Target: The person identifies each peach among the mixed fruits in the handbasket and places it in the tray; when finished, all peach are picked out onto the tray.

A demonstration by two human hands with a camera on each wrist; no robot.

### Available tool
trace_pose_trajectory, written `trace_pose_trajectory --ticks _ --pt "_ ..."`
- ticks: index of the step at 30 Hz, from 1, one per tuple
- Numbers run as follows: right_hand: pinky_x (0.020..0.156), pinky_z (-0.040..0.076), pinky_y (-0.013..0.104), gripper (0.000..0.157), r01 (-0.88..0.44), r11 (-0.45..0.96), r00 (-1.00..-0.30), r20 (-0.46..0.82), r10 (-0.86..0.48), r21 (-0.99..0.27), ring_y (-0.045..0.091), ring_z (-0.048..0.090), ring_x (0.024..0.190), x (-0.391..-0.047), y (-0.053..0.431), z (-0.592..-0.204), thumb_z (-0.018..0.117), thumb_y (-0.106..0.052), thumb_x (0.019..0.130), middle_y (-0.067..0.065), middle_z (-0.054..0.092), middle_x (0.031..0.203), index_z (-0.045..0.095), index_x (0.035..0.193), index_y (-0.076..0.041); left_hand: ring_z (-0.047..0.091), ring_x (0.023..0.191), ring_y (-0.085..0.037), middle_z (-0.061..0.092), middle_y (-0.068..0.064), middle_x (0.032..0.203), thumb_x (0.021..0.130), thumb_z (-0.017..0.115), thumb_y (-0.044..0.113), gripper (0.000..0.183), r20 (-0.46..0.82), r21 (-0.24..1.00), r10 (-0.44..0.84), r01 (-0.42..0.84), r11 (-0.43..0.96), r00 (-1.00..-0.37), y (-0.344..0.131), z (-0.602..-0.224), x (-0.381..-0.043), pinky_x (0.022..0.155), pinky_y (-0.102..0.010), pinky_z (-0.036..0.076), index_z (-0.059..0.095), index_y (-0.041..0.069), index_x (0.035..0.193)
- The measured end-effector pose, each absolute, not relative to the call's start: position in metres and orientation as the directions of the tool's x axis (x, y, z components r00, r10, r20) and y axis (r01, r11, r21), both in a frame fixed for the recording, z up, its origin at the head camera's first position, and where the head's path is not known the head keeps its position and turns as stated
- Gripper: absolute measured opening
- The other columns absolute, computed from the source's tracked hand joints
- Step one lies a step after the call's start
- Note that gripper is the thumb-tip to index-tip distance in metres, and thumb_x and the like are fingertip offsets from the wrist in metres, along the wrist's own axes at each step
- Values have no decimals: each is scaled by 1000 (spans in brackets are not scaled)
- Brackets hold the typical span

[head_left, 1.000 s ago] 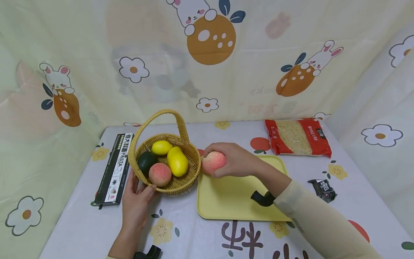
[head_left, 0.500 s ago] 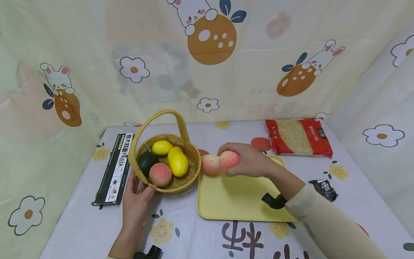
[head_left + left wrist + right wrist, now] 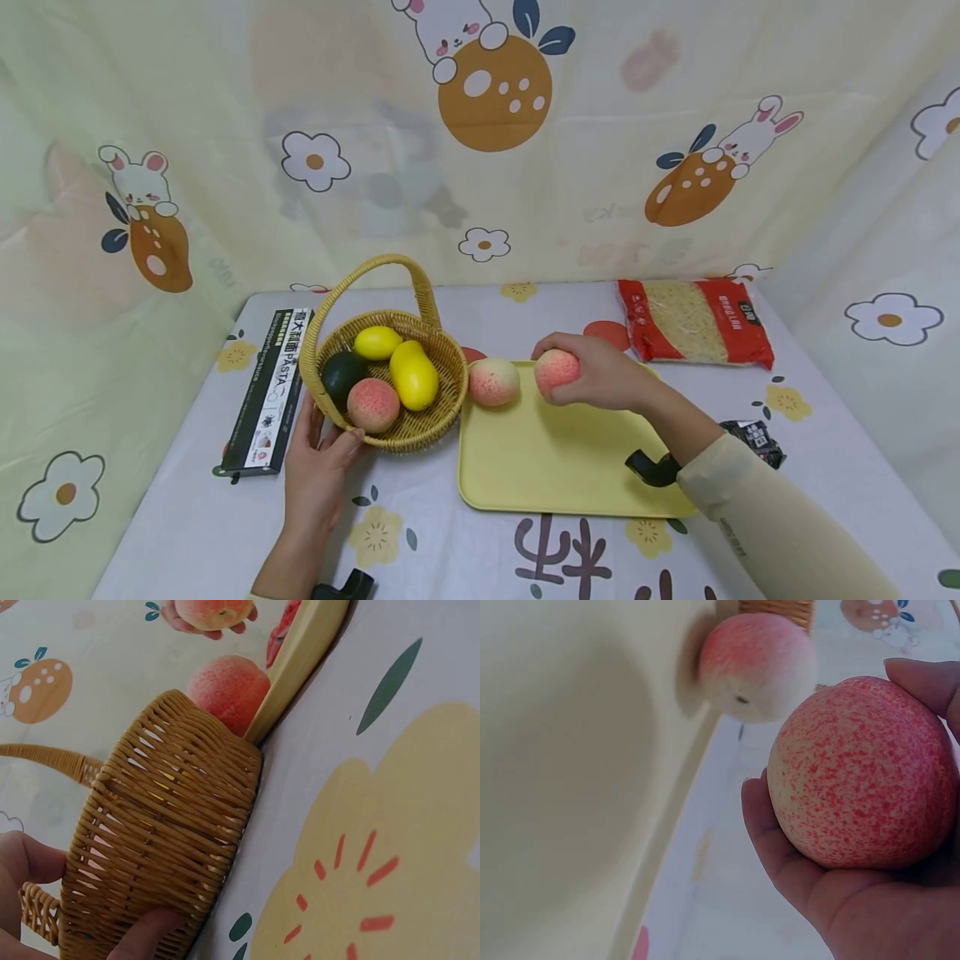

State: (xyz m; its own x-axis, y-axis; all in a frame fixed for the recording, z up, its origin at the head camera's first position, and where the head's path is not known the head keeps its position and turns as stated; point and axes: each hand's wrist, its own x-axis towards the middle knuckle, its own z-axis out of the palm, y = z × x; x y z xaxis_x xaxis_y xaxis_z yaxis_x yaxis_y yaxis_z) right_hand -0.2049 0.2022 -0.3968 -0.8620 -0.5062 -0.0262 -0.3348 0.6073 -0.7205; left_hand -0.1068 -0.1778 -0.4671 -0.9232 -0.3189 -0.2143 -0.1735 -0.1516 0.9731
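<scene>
The black-and-white box (image 3: 266,393) reads "PASTA" beside Chinese characters.

Left hand (image 3: 317,471): lower left — gripping.
Right hand (image 3: 596,373): centre-right — fingers curled.
Right arm (image 3: 757,504): sleeved, from lower right.

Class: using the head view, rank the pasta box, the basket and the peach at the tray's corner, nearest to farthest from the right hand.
1. Corner peach: just left of the right hand.
2. Basket: left of that peach.
3. Pasta box: farthest left, beyond the basket.
</scene>
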Motion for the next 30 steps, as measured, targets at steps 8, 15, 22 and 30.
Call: trace_pose_trajectory --ticks 8,15,22,30 --pt "71 57 32 43 -339 634 -862 -42 -506 -695 19 63 86 -214 203 -415 81 -22 80 1 72 102 69 121 -21 38 157 -24 17 8 178 94 66 -1 102 -216 973 -319 -175 -152 -923 -178 -467 -107 98 -24 59 16 49 167" --pt "76 56 31 48 -391 665 -847 -35 -531 -637 20 62 94 -222 199 -426 77 -21 82 4 71 115 68 128 -11 38 157 -24 17 9 178 94 67 -1 102 -210 973 -315 -167 -157 -926 -179 -468 -107 98 -24 59 16 50 166" --pt "88 56 36 48 -439 689 -831 -31 -556 -577 23 62 104 -228 196 -434 77 -20 82 8 72 124 67 128 -11 38 157 -23 17 10 178 95 67 -1 102 -219 971 -315 -177 -158 -923 -179 -468 -107 98 -25 59 15 51 166" --pt "95 56 43 50 -473 709 -821 -30 -570 -523 26 62 108 -230 190 -436 76 -20 81 12 71 125 68 128 -9 38 158 -23 17 10 178 94 67 0 102 -224 971 -316 -184 -152 -922 -178 -466 -107 99 -25 59 15 52 165"
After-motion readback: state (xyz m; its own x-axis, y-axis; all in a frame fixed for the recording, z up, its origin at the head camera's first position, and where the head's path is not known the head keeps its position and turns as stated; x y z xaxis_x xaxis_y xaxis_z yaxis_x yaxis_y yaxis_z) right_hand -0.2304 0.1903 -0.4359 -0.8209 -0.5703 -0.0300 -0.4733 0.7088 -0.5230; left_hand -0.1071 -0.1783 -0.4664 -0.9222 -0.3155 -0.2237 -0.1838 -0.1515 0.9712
